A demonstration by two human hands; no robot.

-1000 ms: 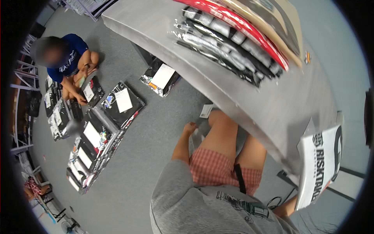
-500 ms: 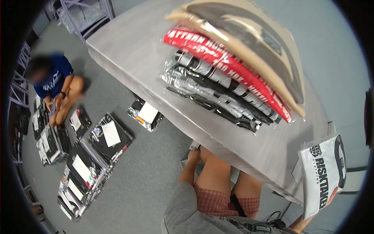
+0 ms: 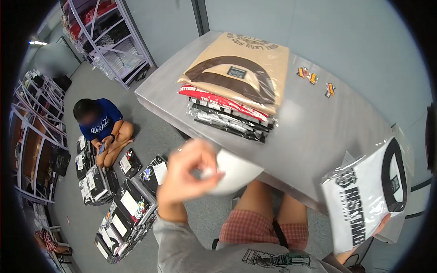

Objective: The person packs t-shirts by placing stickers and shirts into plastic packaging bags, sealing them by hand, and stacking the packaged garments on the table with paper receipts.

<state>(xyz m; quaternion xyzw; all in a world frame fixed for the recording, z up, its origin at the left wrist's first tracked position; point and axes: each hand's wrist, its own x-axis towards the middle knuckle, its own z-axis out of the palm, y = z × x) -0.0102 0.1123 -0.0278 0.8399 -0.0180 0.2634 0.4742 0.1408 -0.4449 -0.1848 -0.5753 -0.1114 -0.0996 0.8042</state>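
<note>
My left hand (image 3: 189,170), smeared by motion, is raised in front of the table edge with thumb and fingers pinched on a blank white sheet of paper (image 3: 239,172). At the right, my right hand (image 3: 383,223) grips a white T-shirt folded in a clear plastic bag (image 3: 357,204); its dark collar and black lettering face up. Most of that hand is hidden under the bag. Farther back on the grey table (image 3: 300,136) lies a stack of bagged shirts, a beige one (image 3: 236,75) on top, a red one (image 3: 223,103) beneath it and black ones lower down.
Three small orange packets lie near the wall, one of them at the right (image 3: 330,89). A person in a blue shirt (image 3: 102,120) sits on the floor holding a phone. Piles of bagged garments (image 3: 120,227) with white papers cover the floor nearby. Purple shelving (image 3: 116,50) stands behind.
My left hand has come up from beside my leg, now holding white paper. The bagged white shirt has shifted left in view. My head view has turned, showing more of the table's far side.
</note>
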